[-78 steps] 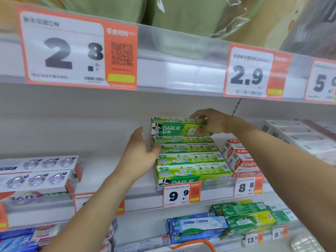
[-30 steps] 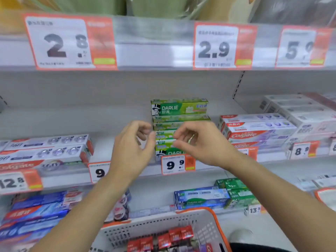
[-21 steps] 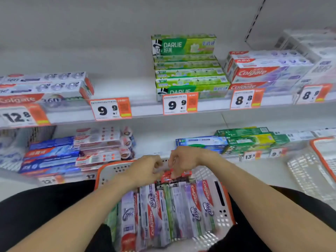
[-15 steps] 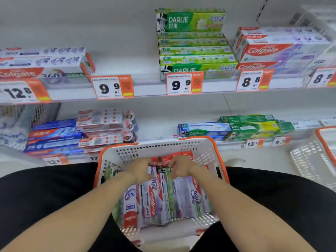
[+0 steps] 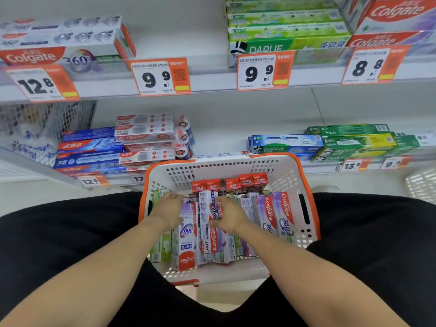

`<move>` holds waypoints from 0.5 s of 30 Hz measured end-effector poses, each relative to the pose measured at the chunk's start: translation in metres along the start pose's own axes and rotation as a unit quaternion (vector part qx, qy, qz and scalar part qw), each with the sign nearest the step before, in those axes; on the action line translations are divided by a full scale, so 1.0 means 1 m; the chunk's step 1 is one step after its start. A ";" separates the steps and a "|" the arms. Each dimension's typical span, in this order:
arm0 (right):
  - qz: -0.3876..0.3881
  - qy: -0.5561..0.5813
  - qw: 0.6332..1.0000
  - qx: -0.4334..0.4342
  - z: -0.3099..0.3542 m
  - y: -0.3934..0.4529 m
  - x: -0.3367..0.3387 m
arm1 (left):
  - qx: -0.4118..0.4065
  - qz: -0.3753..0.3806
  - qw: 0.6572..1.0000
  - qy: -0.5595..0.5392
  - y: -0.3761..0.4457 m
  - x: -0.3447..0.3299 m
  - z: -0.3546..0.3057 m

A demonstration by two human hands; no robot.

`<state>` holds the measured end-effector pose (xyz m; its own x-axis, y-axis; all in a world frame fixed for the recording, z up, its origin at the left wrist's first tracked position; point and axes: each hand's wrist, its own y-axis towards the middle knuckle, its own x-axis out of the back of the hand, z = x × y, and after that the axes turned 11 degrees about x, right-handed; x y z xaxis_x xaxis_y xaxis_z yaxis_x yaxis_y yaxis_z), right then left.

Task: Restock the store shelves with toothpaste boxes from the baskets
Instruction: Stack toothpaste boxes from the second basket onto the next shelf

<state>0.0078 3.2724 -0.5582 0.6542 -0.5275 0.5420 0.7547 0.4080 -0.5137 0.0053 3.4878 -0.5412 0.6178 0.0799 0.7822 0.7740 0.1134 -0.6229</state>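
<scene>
Below the white shelf (image 5: 212, 81) with its orange price tags (image 5: 264, 70), both the left hand (image 5: 168, 210) and right hand (image 5: 230, 214) grip Colgate boxes (image 5: 207, 223) packed inside the orange-rimmed basket (image 5: 309, 208).

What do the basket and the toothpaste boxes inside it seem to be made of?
The basket looks like moulded plastic, white with an orange rim: its walls carry regular punched slots and a smooth, slightly shiny surface. The toothpaste boxes look like thin printed cardboard with a glossy coat: sharp folded edges, flat faces and bright print suggest it.
</scene>
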 end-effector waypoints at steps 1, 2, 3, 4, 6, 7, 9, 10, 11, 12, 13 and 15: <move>0.003 -0.014 1.000 -0.008 0.003 0.003 0.000 | -0.004 -0.004 1.000 0.001 0.000 -0.001 0.001; 0.009 -0.040 0.999 -0.015 0.006 0.005 -0.001 | -0.009 -0.007 1.000 0.005 0.000 -0.001 0.003; 0.016 -0.070 0.997 -0.019 0.010 0.007 -0.002 | -0.012 -0.006 1.000 0.009 0.000 -0.002 0.004; 0.022 -0.094 0.995 -0.022 0.014 0.007 -0.005 | -0.014 -0.005 1.000 0.008 -0.001 -0.002 0.004; 0.014 -0.108 0.994 -0.028 0.019 0.004 -0.016 | -0.012 -0.013 0.999 -0.030 -0.001 -0.002 0.004; 0.002 -0.098 0.995 -0.031 0.020 0.002 -0.023 | -0.008 -0.018 0.998 -0.064 0.000 -0.003 0.003; -0.028 -0.064 0.997 -0.023 0.023 -0.002 -0.034 | -0.004 -0.022 0.989 -0.145 -0.001 -0.001 -0.002; -0.032 -0.049 0.998 -0.019 0.023 -0.003 -0.037 | -0.001 -0.014 0.983 -0.181 -0.001 -0.001 -0.004; -0.033 -0.035 0.999 -0.019 0.024 -0.004 -0.037 | 0.004 0.002 0.979 -0.204 -0.001 -0.001 -0.005; -0.032 -0.023 0.999 -0.023 0.023 -0.003 -0.037 | 0.009 0.019 0.977 -0.213 -0.001 -0.003 -0.006; -0.035 -0.007 0.999 -0.030 0.023 -0.003 -0.035 | 0.016 0.035 0.977 -0.209 -0.001 -0.005 -0.005; -0.040 0.041 0.997 -0.049 0.022 -0.004 -0.029 | 0.046 0.041 0.975 -0.214 0.001 -0.008 -0.004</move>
<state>-0.0128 3.3029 -0.5574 0.5830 -0.6163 0.5295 0.7931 0.2902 -0.5355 0.0012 3.4834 -0.5482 0.5469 0.4968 0.6739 0.6964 0.1769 -0.6955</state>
